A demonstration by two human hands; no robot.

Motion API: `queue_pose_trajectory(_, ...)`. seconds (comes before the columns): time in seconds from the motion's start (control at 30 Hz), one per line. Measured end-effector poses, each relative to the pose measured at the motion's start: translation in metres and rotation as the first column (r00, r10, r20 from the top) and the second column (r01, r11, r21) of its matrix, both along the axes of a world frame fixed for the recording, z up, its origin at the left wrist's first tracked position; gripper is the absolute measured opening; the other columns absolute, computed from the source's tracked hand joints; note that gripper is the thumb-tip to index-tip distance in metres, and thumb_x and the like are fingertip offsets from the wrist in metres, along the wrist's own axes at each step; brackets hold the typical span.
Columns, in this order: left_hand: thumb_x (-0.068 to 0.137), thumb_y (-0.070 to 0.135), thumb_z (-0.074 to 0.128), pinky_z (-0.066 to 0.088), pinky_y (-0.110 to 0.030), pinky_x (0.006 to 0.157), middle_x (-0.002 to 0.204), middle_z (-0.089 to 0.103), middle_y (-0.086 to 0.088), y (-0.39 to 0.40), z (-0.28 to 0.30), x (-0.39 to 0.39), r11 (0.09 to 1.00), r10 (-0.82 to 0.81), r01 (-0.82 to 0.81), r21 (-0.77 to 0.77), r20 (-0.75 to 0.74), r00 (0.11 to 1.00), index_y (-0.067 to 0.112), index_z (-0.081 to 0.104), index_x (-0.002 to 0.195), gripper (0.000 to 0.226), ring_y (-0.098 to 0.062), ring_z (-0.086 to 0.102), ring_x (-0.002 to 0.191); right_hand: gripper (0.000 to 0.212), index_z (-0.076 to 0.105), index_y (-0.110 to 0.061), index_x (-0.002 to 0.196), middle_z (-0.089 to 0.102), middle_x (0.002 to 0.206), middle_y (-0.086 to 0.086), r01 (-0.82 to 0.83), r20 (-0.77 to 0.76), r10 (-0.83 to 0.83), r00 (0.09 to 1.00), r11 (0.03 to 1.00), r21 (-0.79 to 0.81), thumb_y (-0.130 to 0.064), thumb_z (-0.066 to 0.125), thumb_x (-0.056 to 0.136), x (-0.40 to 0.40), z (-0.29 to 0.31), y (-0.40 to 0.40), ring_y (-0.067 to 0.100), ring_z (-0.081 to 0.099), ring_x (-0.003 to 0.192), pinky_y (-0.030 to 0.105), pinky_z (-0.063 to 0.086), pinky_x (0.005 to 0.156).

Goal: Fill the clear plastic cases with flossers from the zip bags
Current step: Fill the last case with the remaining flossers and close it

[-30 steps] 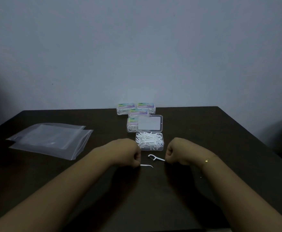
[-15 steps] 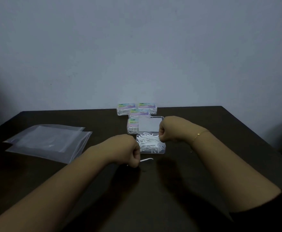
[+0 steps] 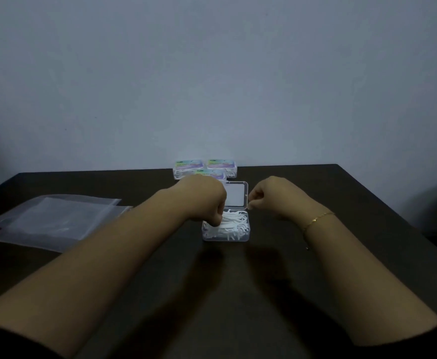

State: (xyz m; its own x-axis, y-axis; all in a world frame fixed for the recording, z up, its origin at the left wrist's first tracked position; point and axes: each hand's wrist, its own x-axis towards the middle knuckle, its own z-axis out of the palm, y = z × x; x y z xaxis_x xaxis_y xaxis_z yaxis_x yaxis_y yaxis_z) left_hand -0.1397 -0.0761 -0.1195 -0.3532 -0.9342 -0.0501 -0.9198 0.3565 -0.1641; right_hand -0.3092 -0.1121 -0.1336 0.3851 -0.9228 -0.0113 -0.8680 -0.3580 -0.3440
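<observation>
An open clear plastic case stands mid-table, heaped with white flossers. Its lid lies flipped back behind it. My left hand hovers over the case's left side, fingers curled down into the pile, pinching a flosser there. My right hand is beside the lid, and its curled fingertips pinch the lid's right edge near the hinge corner. Two flat, see-through zip bags lie overlapping at the left; I see no flossers in them.
Three closed cases with coloured labels sit in a cluster behind the open one, near the table's far edge by the wall. A thin gold bracelet circles my right wrist.
My left hand carried its flosser from the table in front up into the case. My right hand drew back from over the case to the lid's right edge. No loose flosser lies on the table now.
</observation>
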Motion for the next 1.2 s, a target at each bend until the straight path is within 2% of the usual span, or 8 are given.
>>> queue_pose_trajectory(0.13,0.080,0.028,0.064,0.046,-0.027,0.062,0.076,0.059,0.010,-0.003,-0.006,-0.002,1.000,-0.011,0.011,0.008,-0.023,1.000,0.028,0.059,0.076,0.006,-0.012,0.058,0.075,0.019,0.071,-0.019,0.105,0.067,0.104,0.001,0.029,0.018,-0.029,0.999,0.999,0.021,-0.025,0.063,0.089,-0.006,-0.002,0.002,0.015,0.060,0.092,0.027,0.046,0.077)
queue_pose_trajectory(0.27,0.082,0.032,0.063,0.050,-0.027,0.070,0.083,0.068,0.010,0.004,-0.015,0.017,0.996,0.069,-0.084,-0.036,-0.301,0.951,0.025,0.069,0.079,0.009,-0.007,0.060,0.078,0.015,0.073,-0.022,0.095,0.069,0.097,-0.001,0.081,0.129,-0.069,0.989,0.993,-0.084,-0.026,0.059,0.090,-0.007,-0.006,0.004,0.015,0.062,0.087,0.031,0.051,0.077)
queue_pose_trajectory(0.4,0.082,0.031,0.069,0.040,-0.023,0.063,0.078,0.059,0.011,0.022,-0.047,0.032,0.957,0.113,-0.274,-0.093,-0.752,0.650,0.027,0.060,0.072,0.014,-0.003,0.053,0.069,0.021,0.067,-0.019,0.109,0.065,0.107,0.000,0.185,0.418,-0.107,0.902,0.971,-0.150,-0.028,0.056,0.093,0.002,-0.020,-0.001,0.011,0.058,0.089,0.028,0.048,0.076)
queue_pose_trajectory(0.53,0.069,0.042,0.081,0.040,-0.019,0.070,0.101,0.051,0.008,0.032,-0.081,0.038,0.923,0.223,-0.380,0.052,-0.879,0.421,0.026,0.053,0.100,0.045,-0.004,0.051,0.087,0.049,0.046,-0.021,0.138,0.047,0.136,0.002,0.202,0.577,-0.135,0.805,0.978,-0.054,-0.031,0.059,0.092,0.011,-0.039,-0.004,0.017,0.047,0.121,0.037,0.045,0.100)
queue_pose_trajectory(0.73,0.042,0.072,0.079,0.019,-0.040,0.117,0.153,0.031,0.012,0.029,-0.093,0.038,0.925,0.362,-0.286,0.251,-0.814,0.454,0.040,-0.002,0.147,0.137,-0.012,0.030,0.139,0.066,0.019,-0.027,0.150,0.032,0.152,0.000,0.057,0.731,-0.122,0.671,0.992,0.113,-0.033,0.054,0.094,0.010,-0.046,0.001,0.018,0.035,0.136,0.025,0.033,0.099)
queue_pose_trajectory(0.9,0.062,0.059,0.079,0.014,-0.034,0.115,0.146,0.043,0.014,0.026,-0.095,0.029,0.936,0.323,-0.299,0.185,-0.788,0.524,0.034,-0.021,0.147,0.134,-0.011,0.033,0.138,0.049,0.036,-0.018,0.145,0.053,0.124,-0.011,0.026,0.764,-0.083,0.640,0.996,0.087,-0.023,0.049,0.098,0.011,-0.041,0.007,-0.008,0.048,0.097,-0.006,0.036,0.064)
queue_pose_trajectory(1.03,0.067,0.057,0.076,0.015,-0.031,0.112,0.144,0.045,0.013,0.026,-0.095,0.027,0.937,0.310,-0.313,0.155,-0.783,0.539,0.029,-0.015,0.150,0.126,-0.010,0.035,0.136,0.039,0.056,-0.015,0.131,0.056,0.120,-0.012,0.043,0.723,-0.048,0.689,0.999,0.026,-0.021,0.059,0.092,0.005,-0.038,0.011,-0.002,0.049,0.106,-0.004,0.037,0.067)
queue_pose_trajectory(1.2,0.063,0.063,0.076,0.019,-0.034,0.112,0.146,0.043,0.012,0.024,-0.099,0.031,0.934,0.317,-0.323,0.154,-0.775,0.547,0.037,-0.001,0.151,0.119,-0.012,0.034,0.137,0.021,0.071,-0.018,0.103,0.064,0.098,-0.014,-0.028,0.666,-0.025,0.746,0.997,0.069,-0.012,0.070,0.083,-0.011,-0.043,0.022,-0.009,0.058,0.087,-0.001,0.043,0.071)
